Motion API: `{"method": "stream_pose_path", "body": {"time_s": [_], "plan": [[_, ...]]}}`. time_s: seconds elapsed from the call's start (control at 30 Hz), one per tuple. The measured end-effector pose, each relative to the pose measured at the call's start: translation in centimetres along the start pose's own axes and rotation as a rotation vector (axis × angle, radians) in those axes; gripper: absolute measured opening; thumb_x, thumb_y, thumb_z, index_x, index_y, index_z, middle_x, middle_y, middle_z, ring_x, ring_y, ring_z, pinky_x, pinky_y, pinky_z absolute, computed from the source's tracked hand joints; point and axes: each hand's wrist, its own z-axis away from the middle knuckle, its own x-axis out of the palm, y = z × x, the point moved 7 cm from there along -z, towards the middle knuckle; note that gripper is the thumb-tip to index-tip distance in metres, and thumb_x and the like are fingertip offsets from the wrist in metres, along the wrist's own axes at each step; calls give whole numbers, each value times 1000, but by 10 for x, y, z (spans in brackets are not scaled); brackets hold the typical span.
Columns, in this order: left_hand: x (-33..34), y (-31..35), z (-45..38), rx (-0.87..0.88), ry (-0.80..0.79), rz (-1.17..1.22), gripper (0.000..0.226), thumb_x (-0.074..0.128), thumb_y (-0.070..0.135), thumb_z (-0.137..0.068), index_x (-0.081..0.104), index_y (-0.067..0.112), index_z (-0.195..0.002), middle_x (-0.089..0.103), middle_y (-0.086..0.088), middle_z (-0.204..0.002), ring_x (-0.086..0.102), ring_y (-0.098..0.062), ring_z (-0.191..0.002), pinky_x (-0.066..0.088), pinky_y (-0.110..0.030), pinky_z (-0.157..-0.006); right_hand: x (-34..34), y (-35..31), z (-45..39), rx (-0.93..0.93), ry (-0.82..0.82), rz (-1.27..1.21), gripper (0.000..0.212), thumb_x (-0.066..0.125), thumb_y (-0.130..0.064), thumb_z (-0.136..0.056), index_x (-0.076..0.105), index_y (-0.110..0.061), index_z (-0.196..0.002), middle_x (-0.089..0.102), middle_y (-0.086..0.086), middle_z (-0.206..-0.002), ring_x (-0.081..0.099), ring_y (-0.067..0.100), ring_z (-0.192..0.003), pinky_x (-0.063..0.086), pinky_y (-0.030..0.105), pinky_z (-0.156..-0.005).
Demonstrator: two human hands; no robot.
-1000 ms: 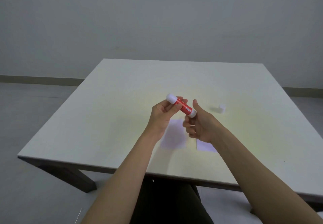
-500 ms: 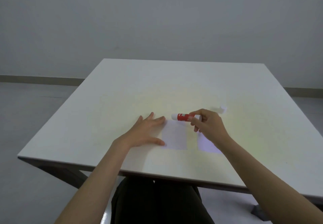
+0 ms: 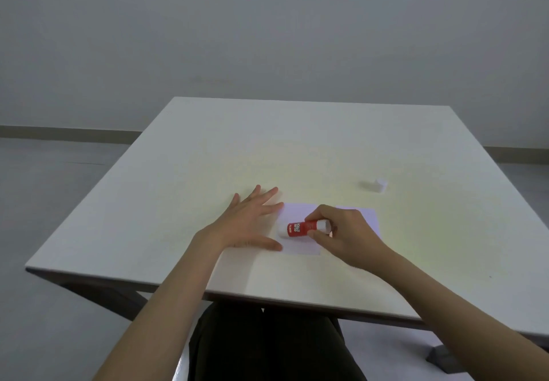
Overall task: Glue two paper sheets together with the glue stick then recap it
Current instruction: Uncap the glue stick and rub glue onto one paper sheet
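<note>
My right hand [image 3: 344, 233] is shut on a red glue stick [image 3: 298, 229] with white ends, held nearly level over the left paper sheet [image 3: 300, 245]. Its left white end points toward my left hand. My left hand [image 3: 246, 226] lies flat on the table with fingers spread, its fingertips at the left edge of that sheet. A second white sheet [image 3: 370, 220] lies just to the right, partly hidden by my right hand. The small white cap [image 3: 379, 185] rests apart on the table, beyond and to the right of the sheets.
The sheets lie on a white square table [image 3: 178, 202] near its front edge. Grey floor and a plain wall surround it. My dark-clothed lap shows under the front edge.
My left hand let go of the glue stick and came down flat beside the left sheet. My right hand carried the stick down over that sheet.
</note>
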Motion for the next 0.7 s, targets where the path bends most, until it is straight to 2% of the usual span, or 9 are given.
{"method": "stream_pose_path", "body": {"time_s": [0.1, 0.23, 0.33, 0.43, 0.57, 0.63, 0.7], "plan": [[1, 0, 1, -2, -5, 13, 97, 70, 63, -65, 25, 36, -147, -3, 18, -160, -14, -10, -147, -11, -49, -117, -13, 10, -10, 59, 67, -30, 14, 64, -16, -84, 67, -14, -98, 60, 0, -70, 47, 10, -57, 37, 8, -55], [0, -1, 1, -8, -7, 38, 96, 70, 62, -66, 25, 37, -147, -2, 17, -160, -14, -8, -146, -12, -48, -117, -24, 19, -11, 129, 176, -39, 13, 63, -12, -84, 67, -12, -97, 59, -3, -70, 45, 3, -55, 37, 7, -54], [1, -1, 0, -19, -12, 67, 98, 72, 61, -64, 26, 36, -147, -1, 19, -159, -14, -5, -146, -14, -46, -117, -10, 13, 5, 36, 52, -31, 15, 66, -17, -83, 67, -19, -98, 61, -4, -68, 48, 3, -54, 39, 10, -56], [1, -2, 0, -26, -12, 69, 99, 74, 60, -63, 26, 36, -147, -1, 20, -159, -14, -4, -146, -15, -45, -117, -3, 13, 13, -18, -39, -57, 18, 65, -18, -83, 67, -23, -100, 70, 4, -82, 50, 8, -60, 45, 22, -62], [0, -2, 0, -32, -19, 83, 98, 75, 58, -64, 26, 36, -147, -2, 20, -159, -15, -4, -145, -15, -45, -117, -22, 27, 1, 43, 121, -34, 16, 65, -12, -82, 69, -17, -97, 68, 5, -74, 49, 1, -57, 37, 9, -55], [0, -1, 1, -36, -19, 85, 98, 75, 58, -64, 26, 36, -147, -3, 19, -159, -15, -4, -145, -15, -45, -117, -27, 31, -1, 65, 167, -11, 17, 65, -9, -82, 69, -16, -97, 67, 4, -73, 50, -2, -58, 37, 9, -55], [0, -1, 1, -37, -17, 78, 99, 75, 58, -64, 26, 36, -147, -3, 18, -160, -14, -5, -146, -15, -45, -117, -25, 30, 5, 51, 146, -17, 18, 65, -9, -81, 69, -18, -96, 66, 1, -71, 49, 0, -57, 36, 11, -54]]}}
